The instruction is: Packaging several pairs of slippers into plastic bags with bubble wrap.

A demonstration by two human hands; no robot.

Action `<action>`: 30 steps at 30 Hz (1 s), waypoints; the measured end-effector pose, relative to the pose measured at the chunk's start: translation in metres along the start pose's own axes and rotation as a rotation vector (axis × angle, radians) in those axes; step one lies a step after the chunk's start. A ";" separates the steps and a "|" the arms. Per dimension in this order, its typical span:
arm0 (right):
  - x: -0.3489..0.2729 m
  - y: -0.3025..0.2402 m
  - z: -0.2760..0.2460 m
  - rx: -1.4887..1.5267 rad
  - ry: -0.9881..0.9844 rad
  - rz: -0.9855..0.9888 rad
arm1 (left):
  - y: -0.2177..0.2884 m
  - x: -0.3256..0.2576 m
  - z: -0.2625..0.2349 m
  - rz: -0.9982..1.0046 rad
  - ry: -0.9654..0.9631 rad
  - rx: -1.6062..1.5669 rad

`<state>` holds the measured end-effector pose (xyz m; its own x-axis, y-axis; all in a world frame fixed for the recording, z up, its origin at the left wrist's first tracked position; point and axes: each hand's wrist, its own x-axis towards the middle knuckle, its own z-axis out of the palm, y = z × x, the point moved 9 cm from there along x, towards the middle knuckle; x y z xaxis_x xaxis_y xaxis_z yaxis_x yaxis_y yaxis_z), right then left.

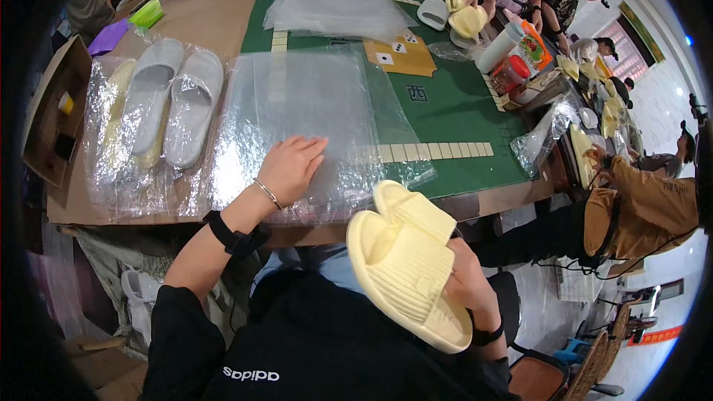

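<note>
Left hand (pixel 291 167) lies flat, fingers spread, steadying the clear bag stack (pixel 297 115) on the worktop (pixel 215 18); right hand (pixel 468 282), at 5 o'clock, clamps paired yellow slippers (pixel 405 267) sole-out, clear of the bags.

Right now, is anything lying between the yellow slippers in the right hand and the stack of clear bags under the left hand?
Nothing visible does. The right hand holds the pair of yellow slippers just off the table edge, and the clear plastic bags lie right beyond, with only the left hand resting flat on them.
</note>
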<state>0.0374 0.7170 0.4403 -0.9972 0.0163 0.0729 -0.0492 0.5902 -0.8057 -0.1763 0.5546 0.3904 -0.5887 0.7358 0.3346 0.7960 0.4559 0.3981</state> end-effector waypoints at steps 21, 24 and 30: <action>0.171 0.030 0.073 -0.514 0.267 -0.144 | 0.103 -0.028 -0.020 0.274 -0.300 -0.301; 0.200 -0.001 0.077 -0.919 0.318 -0.215 | 0.114 -0.042 -0.023 0.261 -0.273 -0.324; 0.211 0.014 0.082 -0.835 0.417 -0.176 | 0.086 -0.046 -0.020 0.125 -0.290 -0.364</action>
<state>-0.1786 0.6624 0.3962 -0.8708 0.0637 0.4875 0.0199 0.9953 -0.0946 -0.0831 0.5499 0.4261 -0.3870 0.9068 0.1671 0.7266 0.1884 0.6607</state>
